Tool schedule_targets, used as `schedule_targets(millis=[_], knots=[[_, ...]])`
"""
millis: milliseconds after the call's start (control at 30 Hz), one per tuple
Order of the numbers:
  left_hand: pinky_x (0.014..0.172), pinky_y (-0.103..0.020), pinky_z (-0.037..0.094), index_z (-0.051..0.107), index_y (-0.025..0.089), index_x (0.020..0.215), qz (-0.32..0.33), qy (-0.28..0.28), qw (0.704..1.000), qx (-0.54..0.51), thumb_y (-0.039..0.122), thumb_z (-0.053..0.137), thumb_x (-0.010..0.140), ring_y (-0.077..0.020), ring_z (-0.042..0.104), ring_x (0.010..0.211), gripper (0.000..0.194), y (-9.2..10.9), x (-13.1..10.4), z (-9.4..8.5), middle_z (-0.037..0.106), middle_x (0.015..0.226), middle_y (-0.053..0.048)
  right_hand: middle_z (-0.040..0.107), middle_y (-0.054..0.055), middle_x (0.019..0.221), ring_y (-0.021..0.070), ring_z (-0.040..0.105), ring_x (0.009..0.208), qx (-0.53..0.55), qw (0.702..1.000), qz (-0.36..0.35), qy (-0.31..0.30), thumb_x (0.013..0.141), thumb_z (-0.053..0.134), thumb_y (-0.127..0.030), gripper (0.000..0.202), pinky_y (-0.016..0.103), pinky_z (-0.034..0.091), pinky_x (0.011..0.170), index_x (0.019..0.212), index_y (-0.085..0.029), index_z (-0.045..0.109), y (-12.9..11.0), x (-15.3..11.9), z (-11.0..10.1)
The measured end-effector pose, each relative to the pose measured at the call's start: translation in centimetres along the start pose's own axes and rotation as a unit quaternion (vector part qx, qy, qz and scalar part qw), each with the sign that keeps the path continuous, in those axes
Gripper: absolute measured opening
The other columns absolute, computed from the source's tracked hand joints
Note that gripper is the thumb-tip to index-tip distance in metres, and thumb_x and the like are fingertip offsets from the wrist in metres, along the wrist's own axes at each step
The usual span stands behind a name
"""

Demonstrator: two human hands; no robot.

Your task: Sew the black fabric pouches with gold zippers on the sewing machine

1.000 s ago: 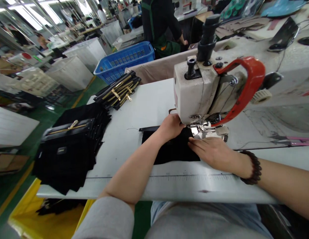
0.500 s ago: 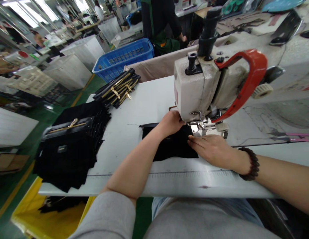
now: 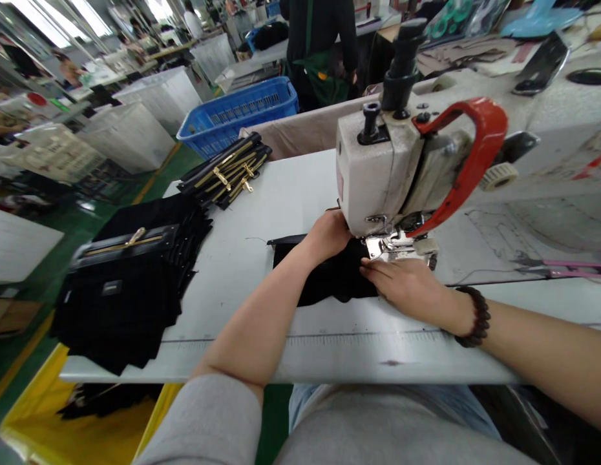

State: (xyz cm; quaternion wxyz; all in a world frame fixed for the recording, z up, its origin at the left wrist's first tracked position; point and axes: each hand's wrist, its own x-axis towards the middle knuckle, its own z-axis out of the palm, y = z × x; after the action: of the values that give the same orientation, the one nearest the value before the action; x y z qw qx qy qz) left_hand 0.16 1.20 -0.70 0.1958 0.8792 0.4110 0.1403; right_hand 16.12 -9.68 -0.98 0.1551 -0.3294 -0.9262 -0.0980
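Black fabric piece (image 3: 337, 278) on worktop (image 3: 291, 187), sewing machine head (image 3: 368, 177) at its 1 o'clock. Left hand (image 3: 332, 234) over 12 o'clock edge, fingertips hidden, can't tell grip. Right hand (image 3: 407, 285) kinda flat at 3 o'clock edge, can't tell if pinching. Black stack (image 3: 130, 303) at 9 o'clock.

Glaring windows (image 3: 42, 20), blurry distance, stretched edges

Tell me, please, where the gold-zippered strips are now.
In the head view, the gold-zippered strips lie left of the sewing machine, at the far left corner of the tabletop, between the blue basket and the stacked black panels.
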Motion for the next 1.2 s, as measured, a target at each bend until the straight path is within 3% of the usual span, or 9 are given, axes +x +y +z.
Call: schedule_targets(millis=[200,467,600,700,767,833,1000,1100,1200], knots=[[0.088,-0.032,0.046,0.065,0.012,0.094,-0.011,0.018,0.999,0.03,0.007,0.048,0.078,-0.0245,0.058,0.103,0.023,-0.8,0.4,0.4,0.066,0.1,-0.012,0.069,0.012,0.093,0.0163,0.065,0.068,-0.008,0.999,0.039,0.008,0.083,0.043,-0.006,0.024,0.027,0.049,0.058,0.091,-0.007,0.065,0.5,0.3,0.5],[0.087,-0.031,0.046,0.062,0.01,0.099,-0.007,0.037,0.998,0.056,0.011,0.044,0.085,-0.023,0.058,0.1,0.023,-0.8,0.6,0.4,0.064,0.102,-0.013,0.067,0.014,0.099,0.0176,0.065,0.078,0.019,0.996,0.071,-0.045,0.083,0.044,-0.005,0.026,0.027,0.051,0.065,0.098,-0.009,0.064,0.3,0.5,0.5],[0.091,-0.034,0.045,0.062,0.012,0.1,0.014,0.037,0.992,0.121,0.013,0.05,0.085,-0.024,0.056,0.103,0.02,0.9,-1.9,-1.7,0.062,0.106,-0.011,0.066,0.009,0.102,0.0188,0.063,0.09,0.146,0.984,0.074,-0.067,0.081,0.052,-0.011,0.024,0.03,0.05,0.077,0.101,-0.016,0.064,2.2,-0.3,-1.8],[0.094,-0.036,0.044,0.06,0.01,0.108,0.059,-0.018,0.989,0.135,0.027,0.057,0.084,-0.0246,0.055,0.106,0.029,2.8,-5.3,-3.0,0.06,0.112,-0.012,0.061,0.006,0.11,0.0209,0.058,0.098,0.224,0.964,0.065,-0.125,0.073,0.066,-0.019,0.031,0.032,0.048,0.082,0.104,-0.022,0.062,4.9,-1.9,-4.2],[0.098,-0.037,0.042,0.054,0.007,0.116,0.121,-0.058,0.981,0.14,0.041,0.062,0.079,-0.0259,0.051,0.112,0.051,3.9,-7.4,-3.0,0.056,0.12,-0.015,0.059,0.007,0.108,0.0236,0.058,0.095,0.211,0.96,0.08,-0.165,0.066,0.071,-0.021,0.033,0.034,0.047,0.079,0.099,-0.022,0.063,6.5,-2.9,-5.0],[0.099,-0.037,0.042,0.052,0.006,0.119,0.158,-0.064,0.974,0.151,0.044,0.064,0.077,-0.0259,0.051,0.113,0.058,4.5,-8.7,-2.4,0.054,0.122,-0.015,0.059,0.007,0.1,0.0236,0.057,0.091,0.192,0.958,0.09,-0.191,0.067,0.071,-0.021,0.025,0.034,0.046,0.077,0.091,-0.021,0.063,7.2,-3.3,-5.1],[0.09,-0.034,0.048,0.058,0.008,0.11,0.162,0.011,0.981,0.108,0.023,0.048,0.089,-0.0214,0.059,0.102,0.028,4.2,-9.0,-0.7,0.062,0.111,-0.012,0.061,0.009,0.086,0.0238,0.057,0.08,0.061,0.975,0.148,-0.153,0.078,0.061,-0.034,0.02,0.036,0.041,0.075,0.085,-0.015,0.062,5.4,-1.9,-3.2],[0.082,-0.029,0.051,0.062,0.009,0.101,0.116,0.066,0.991,0.003,0.017,0.04,0.088,-0.0184,0.063,0.091,0.026,3.6,-8.4,-0.7,0.066,0.099,-0.01,0.062,0.013,0.085,0.0249,0.057,0.078,-0.033,0.974,0.204,-0.095,0.083,0.054,-0.036,0.026,0.035,0.037,0.071,0.086,-0.011,0.062,3.8,-0.6,-2.1],[0.072,-0.026,0.051,0.066,0.011,0.089,-0.029,0.104,0.99,-0.09,0.015,0.043,0.085,-0.0169,0.064,0.078,0.023,3.0,-7.7,-1.1,0.069,0.083,-0.005,0.062,0.014,0.08,0.0236,0.056,0.074,-0.058,0.977,0.194,-0.072,0.086,0.05,-0.028,0.023,0.034,0.034,0.066,0.087,-0.009,0.062,3.2,-0.1,-1.7]])
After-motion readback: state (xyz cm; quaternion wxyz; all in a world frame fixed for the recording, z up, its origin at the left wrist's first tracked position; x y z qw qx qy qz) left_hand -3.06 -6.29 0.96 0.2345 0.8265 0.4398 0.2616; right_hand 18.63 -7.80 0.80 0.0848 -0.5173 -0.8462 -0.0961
